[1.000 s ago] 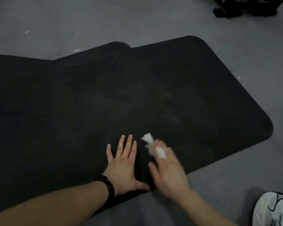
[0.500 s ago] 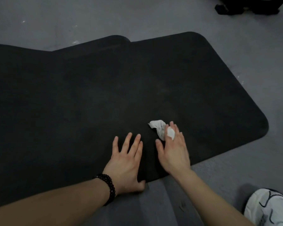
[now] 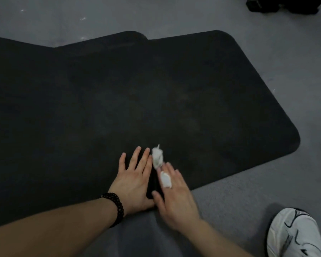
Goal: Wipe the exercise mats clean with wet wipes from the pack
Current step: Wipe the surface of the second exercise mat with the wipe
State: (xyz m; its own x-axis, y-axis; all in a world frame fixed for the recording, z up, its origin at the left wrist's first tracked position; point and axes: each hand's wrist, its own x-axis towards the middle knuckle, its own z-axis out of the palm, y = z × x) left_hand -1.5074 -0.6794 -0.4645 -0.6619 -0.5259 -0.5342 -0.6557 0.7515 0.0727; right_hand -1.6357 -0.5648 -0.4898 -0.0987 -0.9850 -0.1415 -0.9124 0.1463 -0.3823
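Observation:
A black exercise mat (image 3: 202, 86) lies on the grey floor, its rounded corners at the right. It overlaps a second black mat (image 3: 30, 86) at the left. My left hand (image 3: 135, 180) rests flat on the mat near its front edge, fingers spread, with a black bead bracelet (image 3: 115, 206) on the wrist. Just to its right, my right hand (image 3: 176, 199) presses a crumpled white wet wipe (image 3: 157, 157) onto the mat with straight fingers. Part of the wipe lies over one finger and the rest sticks out past the fingertips. That hand is motion-blurred. No wipe pack is in view.
A white sneaker (image 3: 295, 234) stands on the grey floor (image 3: 267, 182) at the bottom right. Dark equipment (image 3: 285, 4) sits at the top right corner. Grey trousers (image 3: 137, 238) show between my forearms.
My right hand has slid the wipe back toward me and leftward, close beside the left hand. The left hand has stayed flat on the mat.

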